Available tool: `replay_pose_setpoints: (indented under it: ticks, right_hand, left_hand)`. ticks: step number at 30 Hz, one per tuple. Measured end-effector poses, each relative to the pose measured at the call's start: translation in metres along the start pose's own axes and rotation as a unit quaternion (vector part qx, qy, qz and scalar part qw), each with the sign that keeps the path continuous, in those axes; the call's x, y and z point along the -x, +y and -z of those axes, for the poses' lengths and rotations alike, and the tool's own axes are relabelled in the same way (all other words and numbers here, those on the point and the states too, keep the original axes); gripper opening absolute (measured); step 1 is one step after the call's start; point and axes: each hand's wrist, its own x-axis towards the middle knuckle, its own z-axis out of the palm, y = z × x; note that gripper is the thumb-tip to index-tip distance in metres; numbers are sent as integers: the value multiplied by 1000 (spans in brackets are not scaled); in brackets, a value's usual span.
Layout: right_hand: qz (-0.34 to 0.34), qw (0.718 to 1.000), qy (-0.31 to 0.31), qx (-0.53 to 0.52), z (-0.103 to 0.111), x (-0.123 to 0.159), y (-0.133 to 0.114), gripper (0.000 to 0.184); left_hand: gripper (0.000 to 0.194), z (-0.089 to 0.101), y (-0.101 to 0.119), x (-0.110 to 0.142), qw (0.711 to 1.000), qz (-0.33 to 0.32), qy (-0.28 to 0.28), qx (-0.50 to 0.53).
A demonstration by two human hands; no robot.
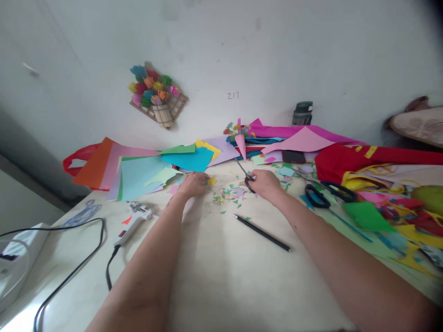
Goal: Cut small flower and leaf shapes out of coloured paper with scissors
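My right hand [266,183] is wrapped round the dark handles of a pair of scissors [243,169], whose blades point up and to the left. Across from it, my left hand [194,184] rests low over the table with curled fingers, pinching a small yellow paper piece [211,181] at the fingertips. Between and below the two hands lie many tiny green, yellow and lilac paper scraps [235,192]. Nearer to me, a black pencil [263,233] lies slantwise on the pale table [214,276].
Coloured paper sheets [138,175] are heaped at the back left, before a glue gun [133,226] with its cord. A pink paper cone with small flowers [240,140] leans at the back. Right are dark-handled scissors [318,196], a phone [293,157], red cloth [332,161] and paper offcuts.
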Motion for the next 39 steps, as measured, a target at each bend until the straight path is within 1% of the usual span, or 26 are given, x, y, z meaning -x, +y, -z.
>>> replay_pose_setpoints:
  ticks: [2, 4, 6, 9, 11, 14, 17, 19, 22, 24, 26, 27, 29, 31, 32, 33, 34, 36, 37, 39]
  right_hand:
    - [4, 1000, -1, -1, -1, 0, -1, 32]
    - [-1, 1000, -3, -2, -1, 0, -2, 33]
    - [-6, 1000, -7, -4, -2, 0, -2, 33]
    - [0, 1000, -8, -7, -2, -1, -1, 32]
    - [3, 1000, -6, -6, -3, -2, -1, 31]
    - [-1, 1000, -4, -7, -3, -2, -2, 31]
    - [-3, 1000, -3, -10, -3, -3, -3, 32]
    - [-1, 1000, -1, -13, -3, -4, -2, 31]
    - [-2, 1000, 2, -20, -2, -4, 0, 30]
    - [-4, 1000, 1, -24, -2, -5, 0, 28]
    - [-2, 1000, 0, -28, -2, -5, 0, 28]
    - [-1, 1000, 1, -30, -2, -5, -1, 28]
    - [3, 999, 3, -35, -3, -5, -1, 28]
    - [7, 999, 4, -38, -3, -6, 0, 28]
    - [8, 999, 5, -39, -3, -6, 0, 28]
    - [10, 999, 6, -39, -3, -6, 1, 28]
    - [11, 999, 7, -39, -3, -7, 1, 28]
    - [10, 999, 7, -42, -3, -7, 2, 27]
    - [9, 999, 4, -46, -2, -7, 2, 27]
    - [12, 999, 1, -53, -3, -6, 0, 28]
  left_hand:
    - [43, -2, 1, -1, 999, -43, -8, -23]
    - [44, -3, 3, -2, 997, -65, -30, -38]
    - [40, -3, 6, -1, 996, -55, -32, -55]
    - [29, 0, 10, 1, 995, 3, 10, -101]
    - [24, 2, 12, 2, 993, 19, 26, -112]
    - [26, 0, 15, -3, 995, 22, 29, -93]
    - [29, -3, 19, -10, 996, 29, 14, -87]
    - [29, -5, 19, -13, 996, 38, 14, -82]
    - [32, -8, 14, -17, 997, 60, 43, -33]
    - [32, -10, 9, -18, 993, 83, 78, 42]
    - [28, -12, 5, -21, 979, 106, 119, 128]
    - [26, -12, 4, -22, 966, 120, 144, 178]
    - [24, -9, 3, -26, 926, 139, 189, 295]
    - [28, -1, 1, -30, 869, 132, 213, 426]
    - [31, 4, 0, -31, 847, 120, 219, 468]
    - [32, 11, -2, -31, 837, 116, 227, 484]
    - [32, 17, -5, -30, 843, 123, 220, 475]
    - [29, 30, -12, -25, 880, 168, 203, 396]
    - [27, 36, -17, -21, 900, 199, 184, 342]
    - [26, 42, -25, -13, 938, 244, 119, 217]
